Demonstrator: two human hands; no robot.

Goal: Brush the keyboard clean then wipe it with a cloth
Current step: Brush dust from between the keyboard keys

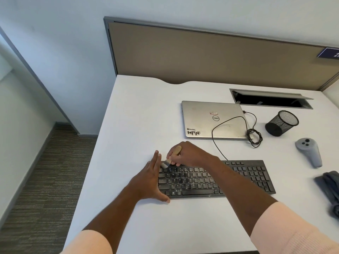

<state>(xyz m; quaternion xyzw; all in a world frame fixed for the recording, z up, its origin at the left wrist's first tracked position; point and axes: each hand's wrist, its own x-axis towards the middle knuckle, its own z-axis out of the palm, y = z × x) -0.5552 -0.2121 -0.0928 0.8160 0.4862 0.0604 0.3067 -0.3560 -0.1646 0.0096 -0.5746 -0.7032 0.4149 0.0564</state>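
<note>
**Fingers (156, 159) flat at left, wrapped round the brush (177, 150) at right**

We see the white desk (143, 114) carrying the black keyboard (247, 174) near its front edge; the grey cloth (327, 182) waits well apart at right, for the wipe, we judge; our left hand (149, 180) lies against the keyboard's left end, likely bracing it; our right hand (191, 154) sets bristles on the dusty top-left keys.

Cloth (328, 184): blurred, cut off by the right edge.
Sign (329, 53): cut off, its number unreadable.
Brush (177, 150): handle middle hidden inside the right grip (189, 154).
Keyboard (247, 173): key letters blurred.
</note>
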